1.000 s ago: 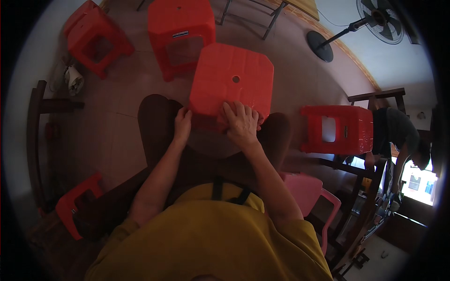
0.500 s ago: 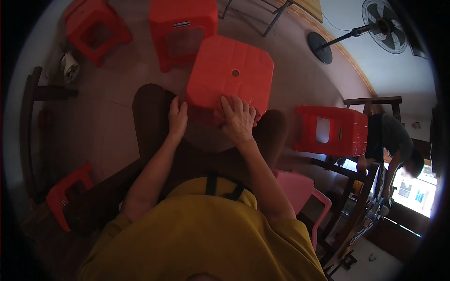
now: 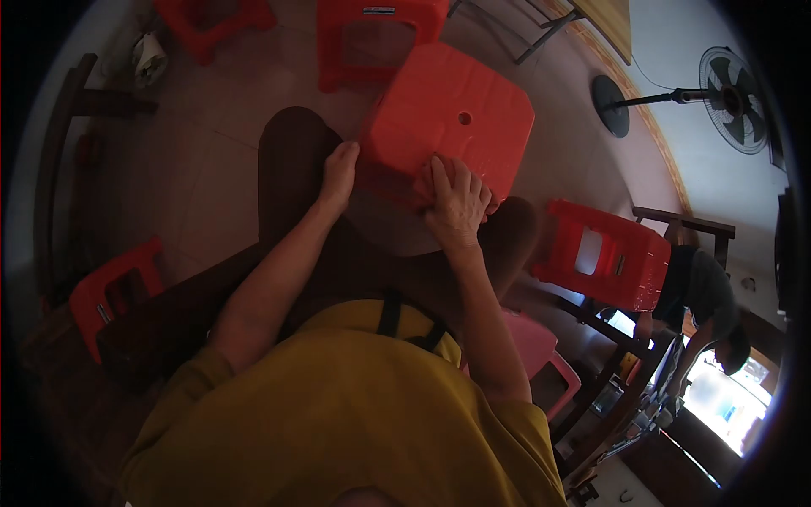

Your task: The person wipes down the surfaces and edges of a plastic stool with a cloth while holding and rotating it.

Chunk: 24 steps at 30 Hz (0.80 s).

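Observation:
A red plastic stool (image 3: 460, 97) with a round hole in its seat is tilted in front of my knees. My left hand (image 3: 340, 179) is at the stool's left side, fingers together at its edge. On the seat's near edge lies my right hand (image 3: 458, 198), its fingers bent over a bunched reddish cloth (image 3: 425, 183) pressed to the surface. Part of the cloth is hidden under that hand.
More red stools stand at the top (image 3: 380, 42), the left (image 3: 117, 287) and the right (image 3: 604, 253). A pink chair (image 3: 528, 342) is beside my right arm. A standing fan (image 3: 733, 100) is at upper right. Another person (image 3: 705, 291) bends over at the right.
The view has turned, so the surroundings appear shifted and rotated. The stool looks more tilted to the right. My right hand stays on the cloth at the near edge; my left hand remains at the left side.

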Tool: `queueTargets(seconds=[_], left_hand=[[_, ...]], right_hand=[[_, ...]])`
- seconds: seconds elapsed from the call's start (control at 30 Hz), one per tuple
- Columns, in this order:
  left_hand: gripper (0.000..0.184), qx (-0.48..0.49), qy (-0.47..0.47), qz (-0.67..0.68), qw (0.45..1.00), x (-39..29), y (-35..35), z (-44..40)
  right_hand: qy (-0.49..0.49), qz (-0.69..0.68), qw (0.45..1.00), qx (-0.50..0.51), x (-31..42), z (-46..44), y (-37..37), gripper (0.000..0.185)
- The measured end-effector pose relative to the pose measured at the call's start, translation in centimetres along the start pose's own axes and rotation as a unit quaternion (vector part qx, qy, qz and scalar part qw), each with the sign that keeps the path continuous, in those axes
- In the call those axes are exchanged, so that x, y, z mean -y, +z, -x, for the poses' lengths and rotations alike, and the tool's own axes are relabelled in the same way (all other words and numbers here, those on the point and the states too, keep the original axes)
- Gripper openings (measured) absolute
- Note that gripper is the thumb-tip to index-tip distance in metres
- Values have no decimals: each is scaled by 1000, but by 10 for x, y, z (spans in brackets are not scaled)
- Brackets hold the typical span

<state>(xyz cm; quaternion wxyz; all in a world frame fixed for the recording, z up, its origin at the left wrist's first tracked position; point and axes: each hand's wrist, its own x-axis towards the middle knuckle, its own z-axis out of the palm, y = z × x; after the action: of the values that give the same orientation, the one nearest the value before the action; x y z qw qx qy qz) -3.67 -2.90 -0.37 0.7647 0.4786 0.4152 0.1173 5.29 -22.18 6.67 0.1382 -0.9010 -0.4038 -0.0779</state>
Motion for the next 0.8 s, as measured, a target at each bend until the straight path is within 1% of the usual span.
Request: queueTargets(seconds=[0.07, 0.17, 0.2, 0.27, 0.4, 0.5, 0.57, 0.63, 0.7, 0.8], left_hand=[[50, 2, 46, -115, 992, 4, 2, 0], [49, 4, 41, -150, 988, 11, 6, 1], [49, 1, 40, -149, 988, 10, 5, 1], [49, 28, 29, -143, 989, 7, 4, 0], [50, 23, 30, -126, 991, 1, 8, 6], [53, 3, 25, -147, 989, 4, 8, 6], [54, 22, 47, -128, 990, 12, 5, -1], [52, 27, 38, -127, 991, 13, 4, -1], [51, 36, 31, -119, 992, 9, 7, 0], [51, 31, 3, -97, 995, 10, 7, 1]], right_hand=[[-2, 2, 1000, 4, 0, 1, -1, 57], [-2, 5, 1000, 6, -1, 0, -1, 56], [1, 5, 1000, 6, -1, 1, 0, 56], [2, 4, 1000, 7, -1, 1, 1, 56], [1, 11, 1000, 8, -1, 0, 1, 58], [-14, 35, 999, 2, -2, 0, 0, 61], [-21, 15, 1000, 17, -7, -3, -2, 64], [-21, 0, 999, 27, -15, -10, -9, 66], [-10, -46, 996, 75, -25, -20, -14, 70], [19, -72, 995, 68, -30, -27, -12, 72]])
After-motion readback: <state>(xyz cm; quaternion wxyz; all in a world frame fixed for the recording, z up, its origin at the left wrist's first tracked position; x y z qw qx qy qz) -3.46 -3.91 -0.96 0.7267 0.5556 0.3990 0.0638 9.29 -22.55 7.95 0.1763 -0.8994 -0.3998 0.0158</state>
